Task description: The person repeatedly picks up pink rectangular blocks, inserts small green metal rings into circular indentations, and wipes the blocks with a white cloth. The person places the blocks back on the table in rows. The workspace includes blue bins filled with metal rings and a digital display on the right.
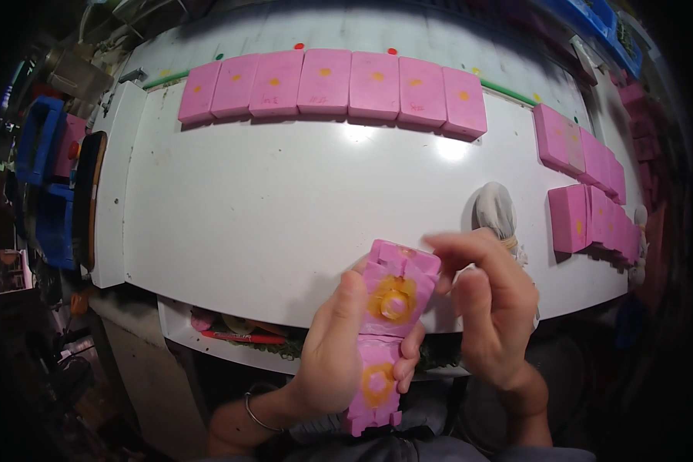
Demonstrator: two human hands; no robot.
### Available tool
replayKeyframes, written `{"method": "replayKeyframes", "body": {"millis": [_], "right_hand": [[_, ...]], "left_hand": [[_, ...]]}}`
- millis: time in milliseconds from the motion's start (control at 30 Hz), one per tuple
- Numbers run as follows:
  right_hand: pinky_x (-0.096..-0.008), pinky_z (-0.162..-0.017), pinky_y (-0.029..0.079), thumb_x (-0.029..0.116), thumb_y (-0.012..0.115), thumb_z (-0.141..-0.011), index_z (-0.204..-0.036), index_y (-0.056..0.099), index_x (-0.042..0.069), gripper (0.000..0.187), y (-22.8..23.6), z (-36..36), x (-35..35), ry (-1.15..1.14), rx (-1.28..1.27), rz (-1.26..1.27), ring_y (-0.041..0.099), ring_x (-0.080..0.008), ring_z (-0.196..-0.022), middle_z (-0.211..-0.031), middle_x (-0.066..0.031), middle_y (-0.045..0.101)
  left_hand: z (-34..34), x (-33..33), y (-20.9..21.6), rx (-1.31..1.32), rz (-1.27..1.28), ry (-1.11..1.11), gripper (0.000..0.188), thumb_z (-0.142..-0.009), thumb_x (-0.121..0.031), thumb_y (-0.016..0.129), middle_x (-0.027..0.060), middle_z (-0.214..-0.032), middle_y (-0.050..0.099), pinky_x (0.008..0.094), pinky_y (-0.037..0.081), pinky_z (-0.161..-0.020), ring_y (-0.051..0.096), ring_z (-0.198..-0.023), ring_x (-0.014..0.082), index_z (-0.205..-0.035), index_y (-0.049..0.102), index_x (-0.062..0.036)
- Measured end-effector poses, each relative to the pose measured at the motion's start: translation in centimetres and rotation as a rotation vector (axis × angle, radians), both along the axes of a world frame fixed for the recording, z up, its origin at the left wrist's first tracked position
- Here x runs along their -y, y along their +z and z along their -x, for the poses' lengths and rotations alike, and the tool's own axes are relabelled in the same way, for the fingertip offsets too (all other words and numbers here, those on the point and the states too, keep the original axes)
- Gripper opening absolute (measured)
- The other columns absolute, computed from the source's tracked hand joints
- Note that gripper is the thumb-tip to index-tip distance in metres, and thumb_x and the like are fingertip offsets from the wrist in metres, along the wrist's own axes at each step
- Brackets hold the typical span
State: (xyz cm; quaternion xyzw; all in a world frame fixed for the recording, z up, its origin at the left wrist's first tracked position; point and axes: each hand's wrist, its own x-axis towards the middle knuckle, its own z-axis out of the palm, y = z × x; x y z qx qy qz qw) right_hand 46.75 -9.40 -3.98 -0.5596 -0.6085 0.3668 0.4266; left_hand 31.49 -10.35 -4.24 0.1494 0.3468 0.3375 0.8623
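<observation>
My left hand [325,350] is wrapped round a pink two-part block mould [385,266], which lies opened out above the table's front edge. In its upper half is a round yellow-stained hollow with a pale raised centre. The lower half [362,420] hangs toward me and has a similar yellow-stained middle. Just right of the upper half is my right hand [504,312], its fingers apart and the index fingertip blurred near the mould's corner. I see nothing held in it. Beyond it lies a greyish-white cloth bundle [494,206] tied with a band.
A row of pink blocks [325,85] with yellow spots lines the back of the white table [231,192]. More pink blocks [568,219] stand at the right. A dark phone-like slab [90,196] leans at the left edge, near blue bins [40,138]. Below is an open drawer [179,327].
</observation>
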Motion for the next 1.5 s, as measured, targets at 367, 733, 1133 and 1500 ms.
{"method": "replayKeyframes", "body": {"millis": [367,733,1133,1500], "right_hand": [[-0.0228,-0.062,0.044,0.028,0.036,-0.097,-0.098,0.054,0.001,0.033,-0.9,3.1,-0.4,0.308,-0.999,0.944,0.053,-0.0077,-0.070,-0.081,-0.0047,0.059],[-0.0224,-0.052,0.043,0.036,0.030,-0.099,-0.091,0.054,0.000,0.044,1.1,3.1,-0.1,0.083,-0.887,1.030,0.051,-0.0088,-0.058,-0.072,-0.0053,0.057],[-0.0190,-0.059,0.042,0.026,0.064,-0.056,-0.108,0.044,-0.008,0.066,6.1,4.2,2.4,-0.169,-0.960,1.024,0.058,-0.0131,-0.070,-0.093,-0.0141,0.056],[-0.0241,-0.082,0.043,-0.001,0.066,-0.062,-0.110,0.049,-0.012,0.052,1.8,1.2,5.8,0.164,-0.867,0.741,0.059,-0.0167,-0.095,-0.104,-0.0139,0.061]], "left_hand": [[0.9,0.5,2.2,-0.125,-0.220,-0.057,0.093,-0.078,-0.077,0.030,0.0118,-0.059,0.047,0.0258,0.036,-0.041,0.041,-0.043,0.0141,-0.136,0.008,-0.0077],[-0.2,1.0,4.2,-0.099,0.056,0.099,0.062,-0.086,-0.063,0.030,0.0118,-0.056,0.043,0.0295,0.033,-0.042,0.038,-0.044,0.0162,-0.119,0.027,-0.0103],[-0.7,1.9,4.4,0.061,-0.011,0.310,0.055,-0.089,-0.058,0.038,0.0148,-0.069,0.047,0.0281,0.035,-0.053,0.040,-0.058,0.0156,-0.112,0.033,-0.0084],[-0.2,3.8,1.9,0.130,-0.128,0.419,0.054,-0.091,-0.056,0.038,0.0149,-0.071,0.052,0.0263,0.038,-0.049,0.045,-0.054,0.0160,-0.108,0.036,-0.0042]]}}
